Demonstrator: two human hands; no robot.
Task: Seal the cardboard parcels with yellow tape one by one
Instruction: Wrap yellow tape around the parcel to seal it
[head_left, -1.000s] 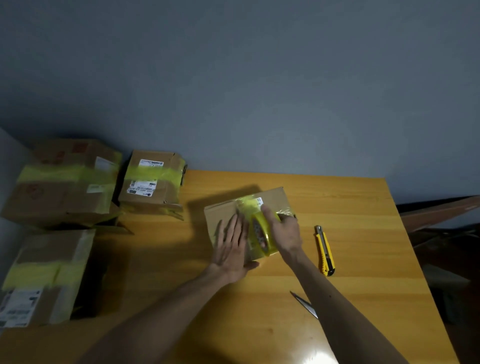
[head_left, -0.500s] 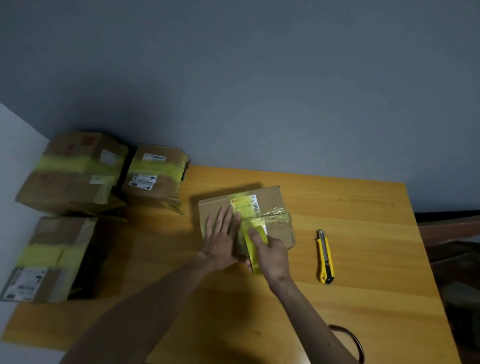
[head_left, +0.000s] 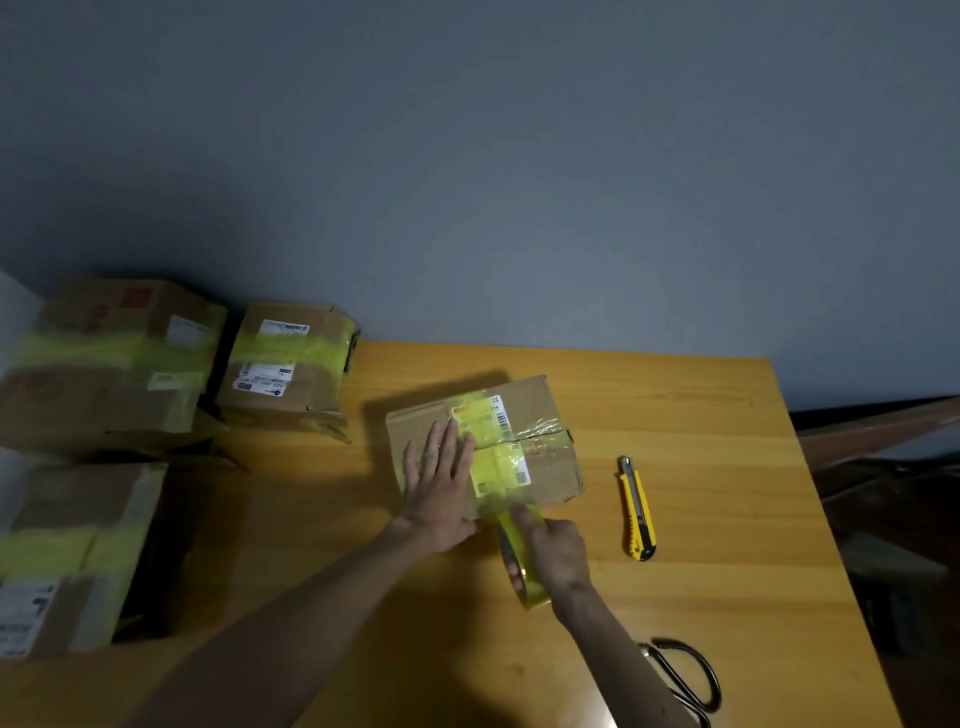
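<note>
Leftmost, at nine to ten o'clock from the working parcel, taped boxes (head_left: 283, 364) stand with yellow bands across them. Left hand (head_left: 441, 483): fingers straight and spread, laid flat on the parcel (head_left: 553, 465), pinning it to the table (head_left: 701, 415). Parcel: small, judged light and apt to slide, with card stiff at the edges but yielding mid-flap; best steadied by a flat palm on top. The yellow strip (head_left: 498, 467) runs toward six o'clock to the tape roll (head_left: 519, 569). Right hand (head_left: 556, 556): fingers curled round the roll, one finger reaching toward the parcel's near edge. Utility knife (head_left: 636, 509) at three o'clock; scissors (head_left: 685, 675) at five.
</note>
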